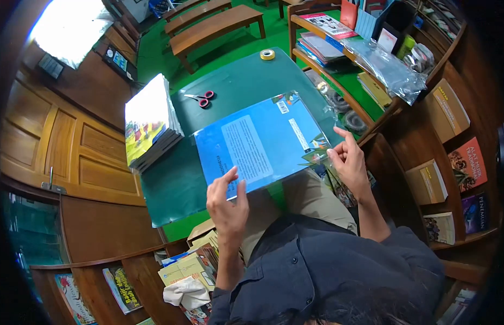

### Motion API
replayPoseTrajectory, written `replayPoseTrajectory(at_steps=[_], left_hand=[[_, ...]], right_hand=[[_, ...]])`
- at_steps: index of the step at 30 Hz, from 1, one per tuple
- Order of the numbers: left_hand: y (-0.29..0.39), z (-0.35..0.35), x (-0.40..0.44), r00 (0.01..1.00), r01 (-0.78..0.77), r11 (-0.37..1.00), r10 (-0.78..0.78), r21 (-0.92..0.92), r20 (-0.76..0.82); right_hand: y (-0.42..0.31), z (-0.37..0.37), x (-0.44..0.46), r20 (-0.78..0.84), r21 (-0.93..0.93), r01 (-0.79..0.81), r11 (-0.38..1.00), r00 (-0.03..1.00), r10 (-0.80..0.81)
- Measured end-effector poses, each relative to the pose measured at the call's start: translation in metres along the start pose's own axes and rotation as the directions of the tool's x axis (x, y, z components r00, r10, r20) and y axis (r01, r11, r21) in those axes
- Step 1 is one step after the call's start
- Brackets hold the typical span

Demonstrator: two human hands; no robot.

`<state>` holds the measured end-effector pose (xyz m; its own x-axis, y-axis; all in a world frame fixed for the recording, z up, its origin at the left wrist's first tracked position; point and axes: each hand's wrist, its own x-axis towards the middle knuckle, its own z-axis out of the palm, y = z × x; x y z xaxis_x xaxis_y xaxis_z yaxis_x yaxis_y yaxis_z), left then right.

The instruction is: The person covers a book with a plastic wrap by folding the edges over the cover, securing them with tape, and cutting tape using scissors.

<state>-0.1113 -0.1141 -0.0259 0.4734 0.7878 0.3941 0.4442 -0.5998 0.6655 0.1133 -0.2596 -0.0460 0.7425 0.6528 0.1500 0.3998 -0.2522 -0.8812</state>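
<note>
A blue book (273,130) lies on the green-topped table (176,195) with its printed back cover up, slightly turned. Clear plastic shows along its right and upper edges. My left hand (227,208) is over the book's near left edge, thumb and fingers apart, holding nothing. Beside the near right corner, my right hand (350,165) has its thumb and forefinger spread; I cannot tell whether it touches the plastic. Scissors (202,99) with red-and-black handles rest beyond the book, blades slightly parted. A roll of tape (267,54) sits near the table's far edge.
A tall stack of books (152,122) stands on the table's left side. To the right, a wooden shelf (338,43) carries folders and plastic sheets (390,65). Curved bookshelves surround my seat. Wooden benches (219,32) stand beyond the table.
</note>
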Motion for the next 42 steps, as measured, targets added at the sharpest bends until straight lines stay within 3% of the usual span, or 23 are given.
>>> replayPoseTrajectory(at_steps=[5,11,15,21,26,31,35,42], left_hand=[[0.023,0.032,0.017,0.973,-0.176,0.984,0.179,-0.033,0.144],[0.037,0.063,0.027,0.935,-0.274,0.957,0.287,-0.093,0.209],[0.041,0.077,0.032,0.882,-0.376,0.916,0.400,-0.137,0.251],[0.053,0.087,0.034,0.841,-0.434,0.892,0.452,-0.126,0.299],[0.062,0.094,0.034,0.824,-0.491,0.870,0.480,-0.044,0.303],[0.066,0.102,0.038,0.814,-0.550,0.834,0.523,0.045,0.251],[0.066,0.104,0.041,0.833,-0.539,0.841,0.526,0.045,0.171],[0.069,0.105,0.045,0.869,-0.487,0.873,0.484,0.012,0.101]], right_hand=[[-0.008,0.001,0.003,0.014,0.075,-0.027,0.997,1.000,0.026],[0.002,-0.003,0.010,0.027,0.002,0.045,0.999,0.999,-0.045],[0.003,-0.011,0.015,0.155,0.282,-0.008,0.959,0.987,-0.037],[0.001,-0.023,0.019,0.244,0.496,-0.079,0.865,0.969,-0.051],[0.000,-0.022,0.024,0.225,0.369,-0.022,0.929,0.972,-0.066],[0.003,-0.017,0.027,0.125,0.324,0.162,0.932,0.969,-0.212],[0.005,-0.011,0.029,-0.025,0.158,0.408,0.899,0.912,-0.410],[0.001,-0.006,0.039,-0.076,-0.008,0.542,0.840,0.838,-0.541]])
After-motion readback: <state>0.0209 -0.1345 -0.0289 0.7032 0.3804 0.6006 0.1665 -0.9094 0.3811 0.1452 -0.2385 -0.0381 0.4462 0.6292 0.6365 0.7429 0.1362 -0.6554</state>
